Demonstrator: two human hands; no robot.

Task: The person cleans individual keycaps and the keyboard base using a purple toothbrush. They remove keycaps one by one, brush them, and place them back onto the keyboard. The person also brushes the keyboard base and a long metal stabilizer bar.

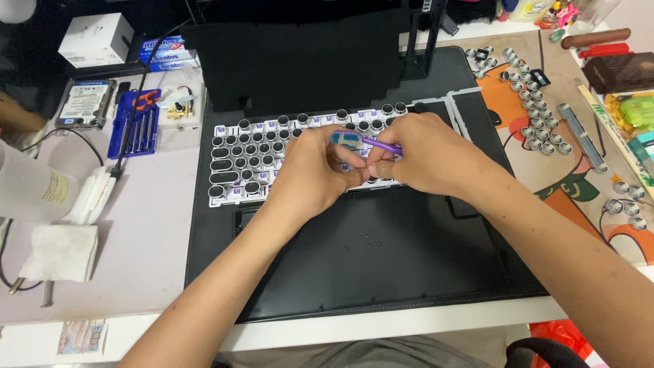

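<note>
A white keyboard with round black keycaps and purple switches lies on a black mat. Both my hands meet over its middle. My right hand grips a purple-handled tool whose blue head points left, above the keys. My left hand has its fingers curled around the tool's tip, pinching something small that I cannot make out. The keys under both hands are hidden.
Several loose round keycaps lie scattered on the patterned mat at right. A blue screwdriver set, a hard drive, a white box, a folded cloth and a plastic bottle sit at left.
</note>
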